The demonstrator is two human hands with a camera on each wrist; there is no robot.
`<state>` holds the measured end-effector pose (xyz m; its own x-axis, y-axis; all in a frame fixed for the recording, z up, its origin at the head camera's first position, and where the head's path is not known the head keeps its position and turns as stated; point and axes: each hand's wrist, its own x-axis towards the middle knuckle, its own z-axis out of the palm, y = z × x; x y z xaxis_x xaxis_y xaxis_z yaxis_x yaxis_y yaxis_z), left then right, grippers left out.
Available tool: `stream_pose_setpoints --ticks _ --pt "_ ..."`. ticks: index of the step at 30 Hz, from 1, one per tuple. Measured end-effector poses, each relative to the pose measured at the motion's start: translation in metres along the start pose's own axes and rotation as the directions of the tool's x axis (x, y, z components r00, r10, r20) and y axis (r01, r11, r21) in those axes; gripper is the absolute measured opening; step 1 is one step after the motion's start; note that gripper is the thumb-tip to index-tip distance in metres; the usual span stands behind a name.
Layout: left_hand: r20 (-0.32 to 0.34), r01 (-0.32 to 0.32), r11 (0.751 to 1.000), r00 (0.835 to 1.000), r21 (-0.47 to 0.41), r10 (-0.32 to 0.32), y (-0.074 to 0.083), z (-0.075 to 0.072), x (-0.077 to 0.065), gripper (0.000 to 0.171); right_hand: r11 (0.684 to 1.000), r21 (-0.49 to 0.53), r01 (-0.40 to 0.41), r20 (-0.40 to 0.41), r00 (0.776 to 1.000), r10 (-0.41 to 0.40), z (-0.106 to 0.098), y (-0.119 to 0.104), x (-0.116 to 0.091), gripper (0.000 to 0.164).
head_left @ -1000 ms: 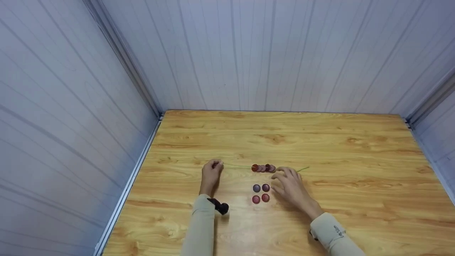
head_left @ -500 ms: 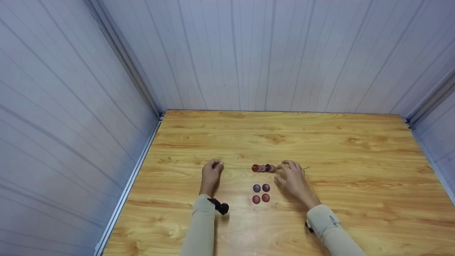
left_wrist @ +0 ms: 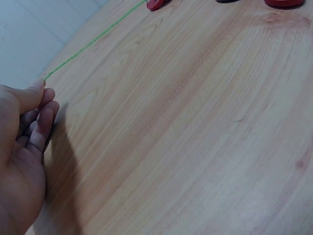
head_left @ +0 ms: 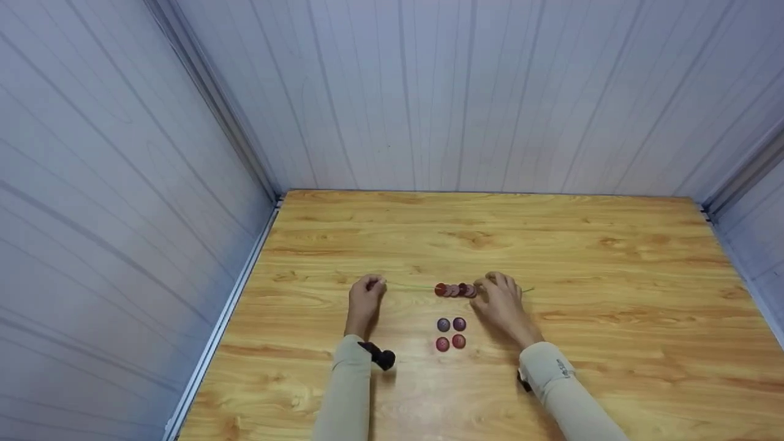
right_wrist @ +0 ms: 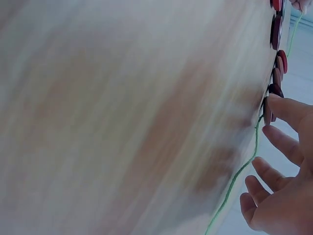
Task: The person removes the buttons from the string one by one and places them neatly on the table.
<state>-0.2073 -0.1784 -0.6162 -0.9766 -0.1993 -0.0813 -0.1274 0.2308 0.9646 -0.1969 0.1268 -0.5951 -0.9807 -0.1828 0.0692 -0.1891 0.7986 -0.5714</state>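
My left hand (head_left: 364,301) pinches one end of a thin green string (left_wrist: 93,43) between thumb and fingertips. The string runs taut to the right, into an overlapping row of threaded buttons (head_left: 452,290) in red, brownish pink and dark red. At the row's right end is my right hand (head_left: 502,305), its fingers spread and loosely bent. In the right wrist view, one fingertip (right_wrist: 278,102) is right at the brownish end button (right_wrist: 267,111), while the other fingers stay apart from it. The string's free tail (right_wrist: 232,183) passes below this hand, and its tip shows beyond it in the head view.
Several loose buttons lie in a small block nearer the body, two purplish, including a dark purple button (head_left: 459,324), and two red, including a red button (head_left: 459,341). They rest on a wood-grain table (head_left: 612,263). Pale panel walls (head_left: 429,98) rise behind and beside it.
My right hand has shifted slightly left and away from the body, its fingertips coming closer to the end of the button row. The left hand, string and loose buttons have stayed put.
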Motion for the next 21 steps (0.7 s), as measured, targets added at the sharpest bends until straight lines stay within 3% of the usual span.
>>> stream_pose_setpoints --ticks 7,21 --pt "-0.004 0.0 1.0 1.0 0.005 0.0 -0.0003 0.0002 0.0007 0.015 1.0 -0.014 0.001 0.003 1.0 -0.001 0.0031 -0.0006 0.0045 0.036" --pt "-0.013 -0.004 0.999 1.0 0.036 0.004 -0.0014 -0.0001 0.0021 0.015 1.0 -0.019 0.021 -0.032 0.999 -0.021 0.0047 -0.0001 0.0044 0.021"
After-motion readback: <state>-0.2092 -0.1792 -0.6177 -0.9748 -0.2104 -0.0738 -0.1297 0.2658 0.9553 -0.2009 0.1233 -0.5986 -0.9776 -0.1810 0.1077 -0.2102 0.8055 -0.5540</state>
